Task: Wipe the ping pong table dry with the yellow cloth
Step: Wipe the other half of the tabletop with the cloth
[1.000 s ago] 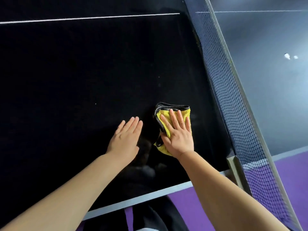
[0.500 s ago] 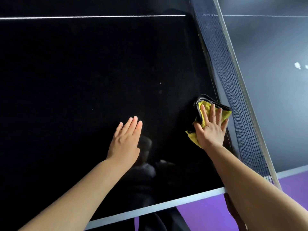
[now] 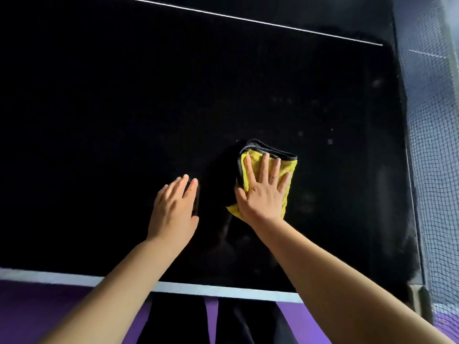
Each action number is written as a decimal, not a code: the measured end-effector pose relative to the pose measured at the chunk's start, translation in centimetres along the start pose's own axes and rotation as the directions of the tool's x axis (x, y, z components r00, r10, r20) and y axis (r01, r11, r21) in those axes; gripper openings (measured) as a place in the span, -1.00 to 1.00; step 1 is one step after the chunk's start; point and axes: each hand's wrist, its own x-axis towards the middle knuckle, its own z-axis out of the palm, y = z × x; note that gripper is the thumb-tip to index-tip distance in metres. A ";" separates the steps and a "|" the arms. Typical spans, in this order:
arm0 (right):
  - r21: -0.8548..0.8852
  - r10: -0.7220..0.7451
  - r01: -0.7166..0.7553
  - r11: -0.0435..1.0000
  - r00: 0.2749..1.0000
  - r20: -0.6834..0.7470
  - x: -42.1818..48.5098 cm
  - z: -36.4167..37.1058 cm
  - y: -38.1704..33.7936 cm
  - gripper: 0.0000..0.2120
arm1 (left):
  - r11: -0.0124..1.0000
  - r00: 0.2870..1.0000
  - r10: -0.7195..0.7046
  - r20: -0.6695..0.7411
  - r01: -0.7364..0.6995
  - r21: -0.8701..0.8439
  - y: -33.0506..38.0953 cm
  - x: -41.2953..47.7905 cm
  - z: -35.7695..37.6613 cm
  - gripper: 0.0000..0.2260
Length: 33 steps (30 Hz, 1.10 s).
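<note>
The black ping pong table (image 3: 99,145) fills most of the view. A folded yellow cloth (image 3: 289,170) with a dark grey edge lies on it right of centre. My right hand (image 3: 263,192) presses flat on the cloth, fingers straight and spread. My left hand (image 3: 173,209) rests flat on the bare table just left of the cloth, fingers straight and together, holding nothing. A few faint spots (image 3: 329,141) show on the surface to the right of the cloth.
The net (image 3: 437,170) runs along the right side, with its post (image 3: 419,304) at the table's near corner. A white line (image 3: 248,19) crosses the far part of the table. The white near edge (image 3: 223,290) borders purple floor (image 3: 37,306).
My right hand has slid the cloth left, away from the net and back towards the left hand. The view has swung so the net stands further right. The left hand stays flat on the table.
</note>
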 end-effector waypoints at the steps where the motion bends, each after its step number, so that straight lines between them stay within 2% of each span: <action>1: -0.013 -0.048 0.048 0.999 0.999 0.006 -0.3 0.4 -1.9 -0.28 | 1.000 1.000 -0.019 -0.004 0.019 -0.005 -1.3 -0.7 -0.1 -0.28; 6: -0.108 -0.263 0.269 0.957 0.963 0.065 -2.0 2.2 -10.0 -0.27 | 0.993 0.993 -0.116 -0.014 0.116 -0.019 -6.9 -3.8 -0.2 -0.29; 10: -0.164 -0.434 0.447 0.880 0.895 0.106 -2.2 3.3 -15.0 -0.30 | 0.984 0.984 -0.176 -0.025 0.175 -0.013 -9.8 -4.9 -0.2 -0.29; 17: -0.233 -0.602 0.611 0.756 0.790 0.120 2.7 2.0 -15.9 -0.37 | 0.975 0.975 -0.222 -0.028 0.221 -0.013 -11.5 -4.4 -0.3 -0.30; 19: -0.231 -0.604 0.611 0.757 0.790 0.106 3.7 1.6 -15.0 -0.38 | 0.975 0.975 -0.221 -0.035 0.220 -0.010 -10.7 -3.4 -0.5 -0.31; 24: -0.207 -0.506 0.503 0.839 0.862 0.043 5.6 0.1 -9.9 -0.38 | 0.985 0.984 -0.174 -0.030 0.173 -0.019 -6.6 -0.3 -0.9 -0.33; 33: -0.146 -0.249 0.238 0.960 0.966 -0.064 8.0 -2.9 6.7 -0.37 | 1.000 1.000 0.017 -0.021 -0.017 -0.015 5.6 6.7 -1.4 -0.36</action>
